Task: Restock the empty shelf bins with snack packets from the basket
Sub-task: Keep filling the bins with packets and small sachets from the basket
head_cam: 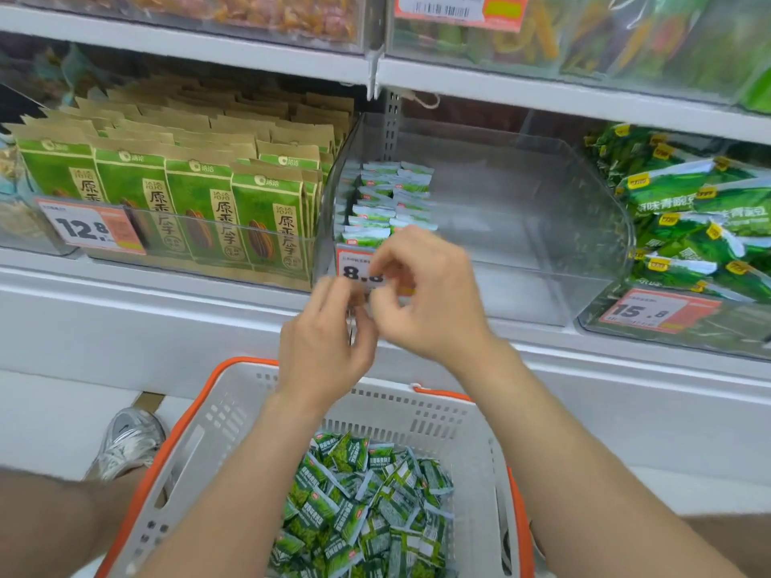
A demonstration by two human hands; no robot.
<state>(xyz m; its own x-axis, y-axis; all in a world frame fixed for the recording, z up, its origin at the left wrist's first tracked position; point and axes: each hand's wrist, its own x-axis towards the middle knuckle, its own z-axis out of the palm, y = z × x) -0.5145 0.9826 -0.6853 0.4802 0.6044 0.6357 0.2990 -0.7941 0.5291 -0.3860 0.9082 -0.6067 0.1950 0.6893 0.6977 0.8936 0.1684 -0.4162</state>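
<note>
A grey basket with orange rim (pixel 217 415) sits low in front of me, holding a heap of small green snack packets (pixel 367 498). On the shelf above, a clear plastic bin (pixel 542 227) has two short rows of the same packets (pixel 388 198) standing at its left end; the rest of it is bare. My left hand (pixel 329 331) and right hand (pixel 425 294) hover close together in front of the bin's front wall, over its price tag (pixel 354 272). Both are motion-blurred with fingers loosely curled, and I see no packet in either.
Tall green-and-brown seed bags (pixel 200 202) fill the bin to the left. Larger green pea bags (pixel 701 227) fill the bin to the right. A white shelf ledge (pixel 167 310) runs beneath the bins. A person's grey sneaker (pixel 129 440) is on the floor left of the basket.
</note>
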